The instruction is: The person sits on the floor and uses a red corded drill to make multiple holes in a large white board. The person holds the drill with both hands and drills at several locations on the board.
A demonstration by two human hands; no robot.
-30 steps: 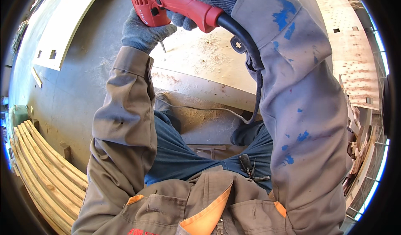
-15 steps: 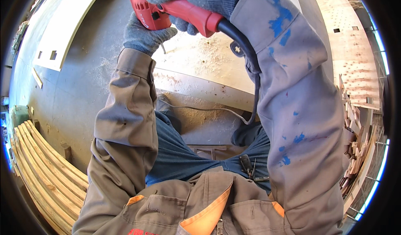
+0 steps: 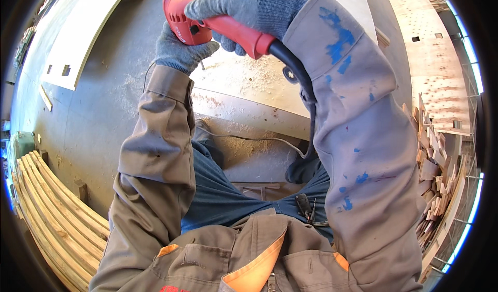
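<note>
A red electric power tool (image 3: pixel 207 27) with a black cable end is held over a pale wooden board (image 3: pixel 249 82) strewn with sawdust. My right hand (image 3: pixel 249 6), in a grey knit glove, wraps around the tool's red handle from above. My left hand (image 3: pixel 181 50), also gloved, grips the tool's front body from below. The working end of the tool is hidden behind the hands. Its cable (image 3: pixel 311 120) drops down past my right sleeve, which is flecked with blue paint.
A stack of curved wooden slats (image 3: pixel 52 209) lies at the lower left. Flat boards with cut-outs (image 3: pixel 78 37) rest on the concrete floor at the upper left. At the right stand perforated plywood sheets (image 3: pixel 436 58) and a heap of wood offcuts (image 3: pixel 436 172).
The tool and both hands have shifted slightly up and to the left; my grip is the same.
</note>
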